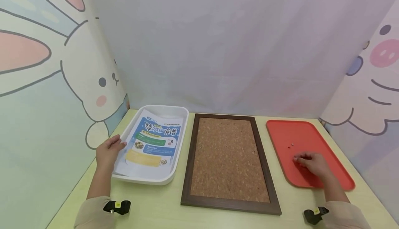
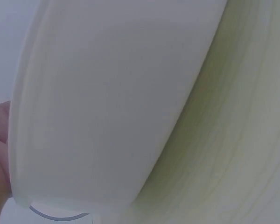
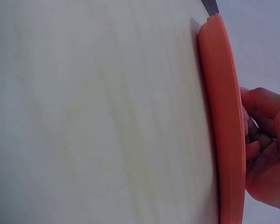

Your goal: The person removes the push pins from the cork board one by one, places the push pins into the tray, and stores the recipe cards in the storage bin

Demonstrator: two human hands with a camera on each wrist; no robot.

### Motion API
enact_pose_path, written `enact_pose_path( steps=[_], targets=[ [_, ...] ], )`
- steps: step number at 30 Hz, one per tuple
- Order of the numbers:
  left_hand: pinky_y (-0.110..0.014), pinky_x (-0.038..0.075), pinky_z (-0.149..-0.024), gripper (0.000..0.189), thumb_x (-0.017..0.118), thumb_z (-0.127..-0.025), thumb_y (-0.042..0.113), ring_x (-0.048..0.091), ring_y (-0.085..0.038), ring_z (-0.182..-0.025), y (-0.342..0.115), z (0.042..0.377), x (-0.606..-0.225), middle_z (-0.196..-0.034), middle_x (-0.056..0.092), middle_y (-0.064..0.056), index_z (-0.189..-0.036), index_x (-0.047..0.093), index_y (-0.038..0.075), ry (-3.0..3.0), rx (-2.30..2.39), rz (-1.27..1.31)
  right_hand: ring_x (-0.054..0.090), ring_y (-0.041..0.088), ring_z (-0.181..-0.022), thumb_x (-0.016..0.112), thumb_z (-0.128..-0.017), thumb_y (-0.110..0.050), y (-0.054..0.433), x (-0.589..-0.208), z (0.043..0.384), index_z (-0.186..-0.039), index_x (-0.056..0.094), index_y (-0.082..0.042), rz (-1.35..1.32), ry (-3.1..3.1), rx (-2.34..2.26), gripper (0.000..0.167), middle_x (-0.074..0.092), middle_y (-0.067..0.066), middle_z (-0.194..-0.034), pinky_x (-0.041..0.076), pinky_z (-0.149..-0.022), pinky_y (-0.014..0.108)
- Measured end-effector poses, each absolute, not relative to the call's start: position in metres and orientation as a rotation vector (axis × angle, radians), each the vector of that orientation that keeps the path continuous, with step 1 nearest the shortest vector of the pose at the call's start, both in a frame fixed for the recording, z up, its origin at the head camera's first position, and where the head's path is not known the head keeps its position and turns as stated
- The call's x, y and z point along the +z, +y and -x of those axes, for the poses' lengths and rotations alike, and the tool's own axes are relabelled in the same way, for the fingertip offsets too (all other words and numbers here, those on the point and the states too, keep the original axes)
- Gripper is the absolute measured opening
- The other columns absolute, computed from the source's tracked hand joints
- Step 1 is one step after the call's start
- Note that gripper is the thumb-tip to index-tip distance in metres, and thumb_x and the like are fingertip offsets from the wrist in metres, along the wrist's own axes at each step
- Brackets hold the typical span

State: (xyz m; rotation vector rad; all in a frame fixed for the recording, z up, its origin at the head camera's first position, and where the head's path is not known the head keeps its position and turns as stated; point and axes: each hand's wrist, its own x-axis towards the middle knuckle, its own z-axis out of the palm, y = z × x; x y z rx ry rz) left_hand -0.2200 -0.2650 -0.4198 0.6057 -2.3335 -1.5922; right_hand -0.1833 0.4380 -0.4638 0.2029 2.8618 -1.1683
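Note:
A white tray (image 1: 179, 146) at the left holds printed paper sheets (image 1: 124, 166) with a blue heading and coloured boxes. My left hand (image 1: 107, 151) is at its left rim, thumb and fingers loosely bent beside the sheets' edge. In the left wrist view the tray's side wall hides most of this hand. My right hand (image 1: 312, 163) is low over the red tray (image 1: 299, 130), fingers curled and thumb close to the index fingertip; I cannot tell whether something small is pinched there. Two tiny pieces (image 1: 292, 144) lie on the red tray just beyond those fingertips.
Between the trays lies a cork board (image 1: 230, 159) with a dark brown frame, a small light speck near its right side. The pale wooden table (image 1: 156, 204) ends at a grey curtain (image 1: 218, 49) behind and cartoon-printed side walls.

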Motion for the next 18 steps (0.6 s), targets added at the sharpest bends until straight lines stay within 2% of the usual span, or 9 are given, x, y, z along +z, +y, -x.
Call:
enact_pose_path(
  steps=[6, 10, 14, 18],
  targets=[
    [-0.01, 0.041, -0.079, 0.047, 0.071, -0.083, 0.024, 0.054, -0.002, -0.099, -0.264, 0.215, -0.418, -0.112, 0.063, 0.005, -0.126, 0.059, 0.01, -2.108, -1.706, -0.658, 0.051, 0.016, -0.078, 0.06, -0.091, -0.016, 0.437, -0.464, 0.185, -0.105, 0.064, 0.008, -0.164, 2.879, -1.174, 0.028, 0.064, 0.01, -0.091, 0.044, -0.061, 0.024],
    [-0.008, 0.04, -0.076, 0.045, 0.073, -0.082, 0.02, 0.055, -0.001, -0.095, -0.261, 0.21, -0.416, -0.114, 0.062, 0.002, -0.123, 0.06, 0.008, -2.019, -1.787, -0.632, 0.054, 0.018, -0.076, 0.058, -0.092, -0.012, 0.436, -0.463, 0.177, -0.106, 0.061, 0.011, -0.169, 2.865, -1.205, 0.027, 0.063, 0.012, -0.09, 0.046, -0.061, 0.025],
    [-0.008, 0.04, -0.075, 0.047, 0.073, -0.082, 0.02, 0.055, -0.002, -0.095, -0.255, 0.203, -0.409, -0.117, 0.061, -0.002, -0.124, 0.059, 0.008, -2.007, -1.822, -0.63, 0.055, 0.012, -0.078, 0.054, -0.094, -0.018, 0.435, -0.458, 0.166, -0.111, 0.06, 0.01, -0.172, 2.856, -1.232, 0.032, 0.063, 0.013, -0.096, 0.046, -0.064, 0.024],
    [-0.008, 0.04, -0.076, 0.047, 0.072, -0.082, 0.02, 0.053, -0.006, -0.099, -0.251, 0.198, -0.405, -0.113, 0.06, 0.001, -0.125, 0.058, 0.009, -2.018, -1.856, -0.624, 0.053, 0.005, -0.082, 0.055, -0.095, -0.029, 0.432, -0.45, 0.158, -0.113, 0.061, 0.006, -0.157, 2.886, -1.204, 0.04, 0.064, 0.014, -0.102, 0.046, -0.067, 0.025]
  ],
)
